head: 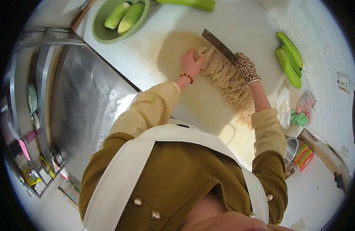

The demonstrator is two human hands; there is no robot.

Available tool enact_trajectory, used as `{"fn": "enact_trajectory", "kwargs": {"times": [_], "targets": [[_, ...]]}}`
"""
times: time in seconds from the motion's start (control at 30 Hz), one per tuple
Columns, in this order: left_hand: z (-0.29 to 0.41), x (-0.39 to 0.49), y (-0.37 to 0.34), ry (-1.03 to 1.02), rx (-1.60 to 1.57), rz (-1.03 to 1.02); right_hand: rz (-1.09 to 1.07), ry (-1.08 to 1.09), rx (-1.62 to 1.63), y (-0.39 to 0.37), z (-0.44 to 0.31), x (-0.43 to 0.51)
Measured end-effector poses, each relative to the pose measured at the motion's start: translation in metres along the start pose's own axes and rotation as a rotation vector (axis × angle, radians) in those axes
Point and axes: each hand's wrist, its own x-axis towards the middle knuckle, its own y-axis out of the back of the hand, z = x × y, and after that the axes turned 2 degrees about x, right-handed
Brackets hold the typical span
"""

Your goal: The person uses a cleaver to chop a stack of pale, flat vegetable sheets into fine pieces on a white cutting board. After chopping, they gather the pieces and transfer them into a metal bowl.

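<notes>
My right hand (246,67), in a leopard-print glove, grips the handle of a broad-bladed kitchen knife (219,44). Its dark blade points up and left, along the far right side of a long heap of pale brown sliced food (220,72); the exact kind of food is unclear. Bare and wearing a beaded bracelet (186,75), my left hand (192,62) holds the upper left end of the heap with bent fingers. The slices lie in a diagonal row on a white work surface (200,95), with smaller loose bits at the near right end.
A green basin (108,37) with two light green gourds stands at the upper left. More green gourds (290,62) lie along the white brick wall, near plastic bags (283,108). A stainless steel counter (88,86) with a shelf rack adjoins on the left. Lower right sits a metal bowl (291,148).
</notes>
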Motion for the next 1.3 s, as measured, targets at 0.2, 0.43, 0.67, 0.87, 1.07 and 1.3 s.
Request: {"fn": "enact_trajectory", "kwargs": {"times": [0.2, 0.43, 0.67, 0.87, 1.07, 1.3], "targets": [[0.015, -0.001, 0.004, -0.066, 0.163, -0.098, 0.042, 0.095, 0.127, 0.014, -0.010, -0.002], [0.017, -0.006, -0.002, -0.054, 0.151, 0.011, -0.047, 0.007, 0.159, 0.009, -0.015, 0.003], [0.015, -0.011, -0.007, -0.146, 0.190, 0.083, -0.051, 0.055, 0.109, 0.013, -0.019, 0.000], [0.013, -0.017, -0.007, -0.126, 0.168, 0.076, 0.150, 0.149, 0.133, 0.007, -0.017, -0.004], [0.018, -0.017, -0.005, -0.151, 0.229, 0.103, 0.010, 0.114, 0.057, 0.006, -0.027, -0.005], [0.015, -0.015, -0.004, -0.140, 0.155, 0.109, 0.017, 0.137, 0.097, 0.005, -0.030, -0.014]]}}
